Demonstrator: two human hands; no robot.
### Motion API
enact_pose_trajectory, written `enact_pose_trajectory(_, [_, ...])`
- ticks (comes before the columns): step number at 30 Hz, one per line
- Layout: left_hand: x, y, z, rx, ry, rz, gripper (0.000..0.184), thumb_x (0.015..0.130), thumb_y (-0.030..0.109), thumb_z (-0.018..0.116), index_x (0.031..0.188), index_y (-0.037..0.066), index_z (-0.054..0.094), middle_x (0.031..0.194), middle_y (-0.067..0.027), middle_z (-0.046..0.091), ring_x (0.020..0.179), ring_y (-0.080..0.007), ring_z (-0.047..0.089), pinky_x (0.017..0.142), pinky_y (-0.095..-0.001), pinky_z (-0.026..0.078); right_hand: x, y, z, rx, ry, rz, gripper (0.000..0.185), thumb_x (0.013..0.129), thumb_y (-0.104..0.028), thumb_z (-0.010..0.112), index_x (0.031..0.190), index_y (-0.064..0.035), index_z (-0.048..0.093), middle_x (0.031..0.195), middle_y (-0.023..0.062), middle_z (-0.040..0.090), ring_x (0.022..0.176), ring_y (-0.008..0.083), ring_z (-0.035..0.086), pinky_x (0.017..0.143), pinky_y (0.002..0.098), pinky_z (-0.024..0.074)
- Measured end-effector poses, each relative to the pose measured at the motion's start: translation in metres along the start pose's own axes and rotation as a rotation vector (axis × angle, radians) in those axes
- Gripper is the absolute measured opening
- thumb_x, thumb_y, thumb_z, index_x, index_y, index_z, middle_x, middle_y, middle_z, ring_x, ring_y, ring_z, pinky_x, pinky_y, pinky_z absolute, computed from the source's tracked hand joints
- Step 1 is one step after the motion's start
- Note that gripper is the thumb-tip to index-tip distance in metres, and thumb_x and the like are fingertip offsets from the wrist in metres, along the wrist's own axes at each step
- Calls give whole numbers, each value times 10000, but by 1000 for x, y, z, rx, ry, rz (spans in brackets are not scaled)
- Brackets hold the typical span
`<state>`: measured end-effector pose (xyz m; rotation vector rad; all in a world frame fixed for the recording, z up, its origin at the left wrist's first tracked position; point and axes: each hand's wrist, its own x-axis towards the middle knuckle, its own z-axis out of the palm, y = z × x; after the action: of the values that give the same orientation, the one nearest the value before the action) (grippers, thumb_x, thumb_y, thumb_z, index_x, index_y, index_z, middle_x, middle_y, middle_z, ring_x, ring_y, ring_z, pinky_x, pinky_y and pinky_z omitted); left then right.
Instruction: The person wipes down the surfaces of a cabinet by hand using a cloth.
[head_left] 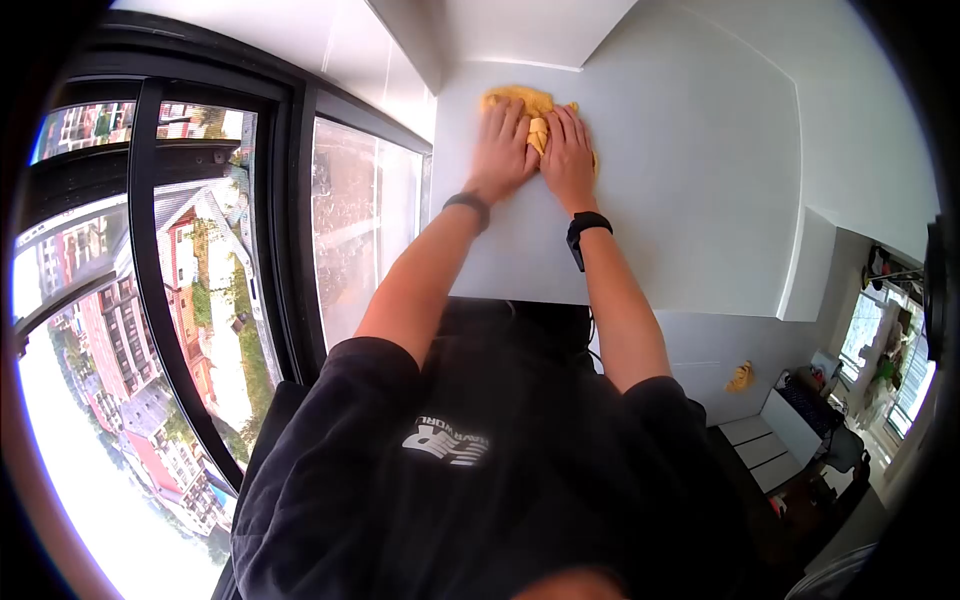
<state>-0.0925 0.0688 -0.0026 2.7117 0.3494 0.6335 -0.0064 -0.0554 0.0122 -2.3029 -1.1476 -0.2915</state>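
Note:
Both hands press on a crumpled yellow cloth at the far end of a pale grey surface. My left hand lies on the cloth's left part, its fingers slightly blurred, with a dark band at the wrist. Close beside it, my right hand rests on the right part, a black watch on that wrist. A fold of cloth shows between the two hands. The undersides of the fingers are hidden.
A black-framed window with buildings outside stands at the left. White wall panels border the surface's far end. At the lower right are another yellow cloth, a white box-like unit and dark items.

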Motion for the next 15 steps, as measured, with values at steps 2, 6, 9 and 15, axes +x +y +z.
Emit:
enact_pose_trajectory(2, [1, 2, -3, 14, -14, -2, 464, 908, 240, 545, 1300, -2, 599, 1488, -177, 527, 1454, -374, 398, 1231, -533, 272, 2, 2, 0, -15, 10, -14, 330, 950, -98, 574, 1267, -16, 613, 1373, 129, 601, 1365, 314, 517, 1170, 460, 393])
enact_pose_trajectory(6, [8, 6, -14, -5, -13, 7, 447, 931, 253, 534, 1293, -2, 596, 1473, -177, 536, 1444, -377, 405, 1224, -535, 281, 10, -6, -8, 8, 5, 5, 324, 952, -96, 569, 1263, -19, 618, 1386, 133, 598, 1361, 314, 520, 1167, 456, 395])
enact_pose_trajectory(9, [10, 8, -17, 14, -1, -7, 444, 943, 261, 524, 1292, -6, 591, 1462, -174, 542, 1435, -382, 408, 1220, -536, 284, 13, -6, -6, 17, 38, -1, 324, 953, -95, 564, 1262, -20, 624, 1387, 126, 604, 1358, 305, 524, 1160, 445, 405])
enact_pose_trajectory(15, [34, 11, -17, 15, 57, -38, 439, 938, 266, 512, 1262, -15, 602, 1421, -173, 561, 1394, -380, 440, 1206, -537, 295, 34, 1, -8, -27, 100, -13, 316, 952, -109, 568, 1249, -31, 640, 1355, 90, 633, 1337, 270, 548, 1122, 414, 436])
